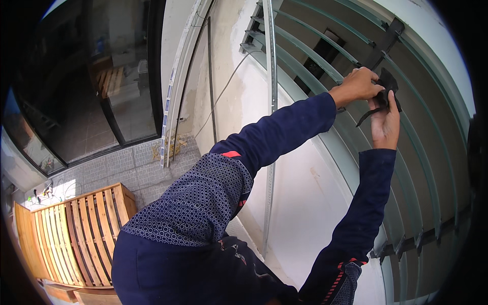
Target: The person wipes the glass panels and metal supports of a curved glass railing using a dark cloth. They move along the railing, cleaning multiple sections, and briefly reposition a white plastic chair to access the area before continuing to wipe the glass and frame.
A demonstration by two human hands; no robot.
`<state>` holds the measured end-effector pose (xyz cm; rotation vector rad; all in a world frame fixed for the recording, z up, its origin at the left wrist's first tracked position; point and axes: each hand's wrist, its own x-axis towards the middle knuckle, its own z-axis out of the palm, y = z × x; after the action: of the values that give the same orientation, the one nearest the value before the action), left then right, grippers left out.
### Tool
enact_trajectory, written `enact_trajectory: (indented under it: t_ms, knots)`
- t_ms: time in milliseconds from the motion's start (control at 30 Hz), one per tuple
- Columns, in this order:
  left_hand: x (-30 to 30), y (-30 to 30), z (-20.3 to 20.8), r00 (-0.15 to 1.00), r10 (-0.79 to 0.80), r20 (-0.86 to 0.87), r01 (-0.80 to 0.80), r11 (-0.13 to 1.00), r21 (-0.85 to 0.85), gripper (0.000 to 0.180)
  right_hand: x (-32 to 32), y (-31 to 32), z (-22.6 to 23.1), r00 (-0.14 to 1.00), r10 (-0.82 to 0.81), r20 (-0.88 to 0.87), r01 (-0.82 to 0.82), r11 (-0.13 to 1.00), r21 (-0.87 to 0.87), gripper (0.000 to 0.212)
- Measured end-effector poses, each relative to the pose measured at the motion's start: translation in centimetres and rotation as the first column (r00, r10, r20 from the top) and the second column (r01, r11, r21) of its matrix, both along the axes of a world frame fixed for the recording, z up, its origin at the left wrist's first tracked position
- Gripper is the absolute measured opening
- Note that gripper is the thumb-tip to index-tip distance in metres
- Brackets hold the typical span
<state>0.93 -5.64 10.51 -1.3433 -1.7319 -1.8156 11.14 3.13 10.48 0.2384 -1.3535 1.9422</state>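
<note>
Both hands meet on a small black bracket (389,86), a flat dark piece with angular edges set against the frosted glass louvre slats (325,68). The left hand (357,85) comes across from the left with its fingers curled over the bracket's upper left edge, pinching it. The right hand (385,122) rises from below, palm toward the camera, thumb and fingers closed around the bracket's lower part. A thin black strip (367,118) curves down and to the left out of the right hand's grip, just under the left hand's wrist.

The bracket is mostly covered by the fingers, so its full outline and how it joins the slats cannot be made out. Directly above the grip, a black vertical rail (386,38) runs up and to the right, in line with the bracket; whether the two are touching is hidden by the hands.

Both arms wear dark blue sleeves (284,129) with a patterned shoulder panel. Left of the grip stands a grey metal upright (271,76) against a white wall (305,203), with a thin cable (223,91) hanging beside it. Far down and to the left lie a wooden slatted bench (76,229), a paved floor (132,165) and a large dark glass door (86,76).
</note>
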Motion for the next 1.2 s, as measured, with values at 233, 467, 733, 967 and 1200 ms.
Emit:
enact_trajectory:
  t_ms: [233, 467, 733, 967, 1200]
  knots:
    - [-0.5, -6.1, -2.8, 0.956, -0.269, 0.114, 0.268, 0.963, 0.023, 0.045, -1.9, 0.7, -0.3, 0.991, -0.011, -0.131, -0.039, 0.927, -0.372, 0.022]
    - [0.0, -9.5, -2.4, 0.985, -0.153, 0.083, 0.155, 0.988, -0.020, 0.034, -2.9, -1.2, 2.7, 0.978, -0.012, -0.208, -0.104, 0.839, -0.535, 0.028]
    - [0.6, -8.7, 2.2, 0.982, 0.013, -0.186, 0.004, 0.996, 0.087, 0.027, -7.4, 1.8, 4.2, 0.977, 0.056, -0.205, -0.171, 0.779, -0.604, 0.047]
    - [-0.8, -3.4, 6.6, 0.647, 0.268, -0.714, -0.185, 0.963, 0.194, 0.032, -10.2, 3.0, 6.1, 0.979, 0.070, -0.191, -0.169, 0.804, -0.570, 0.037]
    - [-1.8, 2.4, 8.2, 0.587, 0.215, -0.781, -0.314, 0.949, 0.026, 0.035, -6.1, 5.7, 7.9, 0.928, 0.081, -0.363, -0.333, 0.614, -0.715, 0.043]
